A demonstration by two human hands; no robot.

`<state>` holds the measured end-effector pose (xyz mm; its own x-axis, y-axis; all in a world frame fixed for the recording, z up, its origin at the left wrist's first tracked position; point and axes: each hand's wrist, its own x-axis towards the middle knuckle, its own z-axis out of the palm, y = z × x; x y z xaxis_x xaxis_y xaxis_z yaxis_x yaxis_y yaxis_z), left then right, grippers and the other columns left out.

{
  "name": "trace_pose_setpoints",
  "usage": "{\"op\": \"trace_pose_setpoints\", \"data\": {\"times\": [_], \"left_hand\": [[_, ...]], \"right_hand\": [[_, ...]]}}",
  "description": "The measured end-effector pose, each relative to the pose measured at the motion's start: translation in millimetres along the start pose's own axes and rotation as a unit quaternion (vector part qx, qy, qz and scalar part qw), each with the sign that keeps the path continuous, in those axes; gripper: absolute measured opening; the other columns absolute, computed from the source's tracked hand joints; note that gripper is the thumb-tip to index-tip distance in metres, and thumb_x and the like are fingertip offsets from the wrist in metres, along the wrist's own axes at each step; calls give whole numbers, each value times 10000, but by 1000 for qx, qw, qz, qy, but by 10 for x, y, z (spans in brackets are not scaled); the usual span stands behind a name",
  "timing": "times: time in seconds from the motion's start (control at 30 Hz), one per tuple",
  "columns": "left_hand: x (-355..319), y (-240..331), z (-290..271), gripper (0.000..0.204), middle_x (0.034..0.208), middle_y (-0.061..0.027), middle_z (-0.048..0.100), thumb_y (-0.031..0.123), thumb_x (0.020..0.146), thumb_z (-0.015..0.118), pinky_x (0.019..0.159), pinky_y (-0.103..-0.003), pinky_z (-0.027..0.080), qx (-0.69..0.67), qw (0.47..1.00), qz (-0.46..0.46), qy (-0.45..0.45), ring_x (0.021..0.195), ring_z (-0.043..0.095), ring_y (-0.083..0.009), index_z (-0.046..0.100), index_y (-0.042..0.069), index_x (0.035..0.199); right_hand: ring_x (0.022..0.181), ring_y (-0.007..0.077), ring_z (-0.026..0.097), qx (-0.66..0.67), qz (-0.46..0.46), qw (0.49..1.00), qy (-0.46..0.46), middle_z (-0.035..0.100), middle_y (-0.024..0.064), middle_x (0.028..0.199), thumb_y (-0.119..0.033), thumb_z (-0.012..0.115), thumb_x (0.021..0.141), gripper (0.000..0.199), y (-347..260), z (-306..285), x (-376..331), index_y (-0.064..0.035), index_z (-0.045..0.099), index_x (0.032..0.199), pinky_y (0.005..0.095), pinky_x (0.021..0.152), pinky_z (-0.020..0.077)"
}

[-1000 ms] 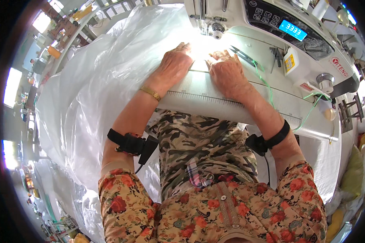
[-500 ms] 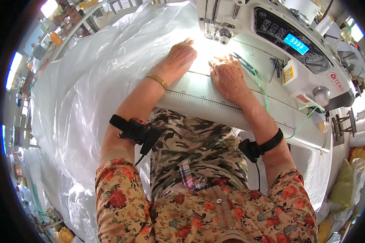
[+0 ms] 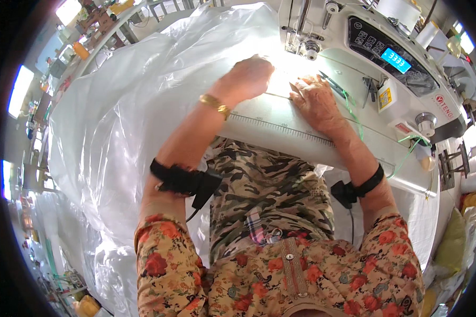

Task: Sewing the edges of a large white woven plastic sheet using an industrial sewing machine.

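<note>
My left hand (image 3: 247, 79) is closed, its knuckles bent, beside the bright glare left of the needle area. Whatever lies between its fingers is washed out. Right under the lamp's light, my right hand (image 3: 318, 101) rests on the sewing machine bed (image 3: 280, 108), with thumb and fingers apart and fingertips partly lost in glare. A large translucent white plastic sheet (image 3: 127, 116) spreads in folds from beside my left hand. Above both hands stands the white sewing machine (image 3: 333, 31). Dark thread snips (image 3: 330, 82) lie just beyond my right hand.
Green thread (image 3: 357, 113) trails across the bed near my right forearm. A dark metal tool (image 3: 369, 90) lies before the machine's control panel (image 3: 386, 53). A ruler scale (image 3: 280, 127) runs along the bed's near side. Thread cones (image 3: 426, 34) stand upper right.
My left hand has drawn slightly away from the needle area and toward me, its fingers more curled. My right hand keeps nearly the same place. The whole view has shifted a little.
</note>
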<state>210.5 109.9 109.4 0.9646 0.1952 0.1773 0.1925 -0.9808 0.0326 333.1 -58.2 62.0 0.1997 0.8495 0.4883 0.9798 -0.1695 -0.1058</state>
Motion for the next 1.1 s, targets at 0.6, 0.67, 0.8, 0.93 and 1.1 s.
{"op": "trace_pose_setpoints", "data": {"times": [0.6, 0.67, 0.8, 0.93, 1.1], "left_hand": [[-1647, -1347, 109, 374, 895, -229, 646, 386, 958, 524, 762, -514, 468, 74, 950, -250, 170, 871, 606, -428, 563, 14, 954], [-1710, -1192, 210, 323, 826, -224, 639, 327, 968, 518, 699, -524, 453, 66, 964, -213, 142, 804, 601, -433, 553, 18, 879], [-2474, -846, 391, 345, 663, -166, 567, 319, 923, 603, 617, -444, 435, -49, 975, -194, 96, 611, 510, -340, 545, 14, 773], [-2892, -356, 259, 363, 555, -106, 481, 330, 858, 702, 542, -370, 401, -262, 899, -350, -32, 527, 364, -238, 565, 7, 763], [-2583, 243, -549, 287, 692, -132, 643, 299, 856, 708, 572, -351, 480, -34, 994, -92, 41, 616, 614, -289, 632, 25, 900]], "right_hand": [[1036, 318, 570, -14, -45, 998, 47, 637, 145, 1037, -314, 530, 914, 322, 182, 118, -1, -46, 661, 1036, 464, 921, 415], [1061, 318, 566, -35, -38, 999, 17, 637, 152, 1042, -325, 522, 921, 330, 332, 172, -15, -48, 656, 1041, 461, 938, 417], [1119, 303, 549, 9, -34, 999, 1, 631, 159, 1108, -327, 541, 931, 345, 149, -4, -236, -55, 638, 1119, 446, 960, 414], [1163, 315, 521, 77, -104, 992, 5, 590, 128, 1244, -250, 590, 914, 405, 135, -127, -686, -58, 563, 1270, 443, 1022, 372], [1003, 307, 590, 143, -109, 977, 115, 632, 105, 1079, -146, 624, 893, 279, -368, -8, -1284, -73, 599, 1161, 420, 907, 457]]}}
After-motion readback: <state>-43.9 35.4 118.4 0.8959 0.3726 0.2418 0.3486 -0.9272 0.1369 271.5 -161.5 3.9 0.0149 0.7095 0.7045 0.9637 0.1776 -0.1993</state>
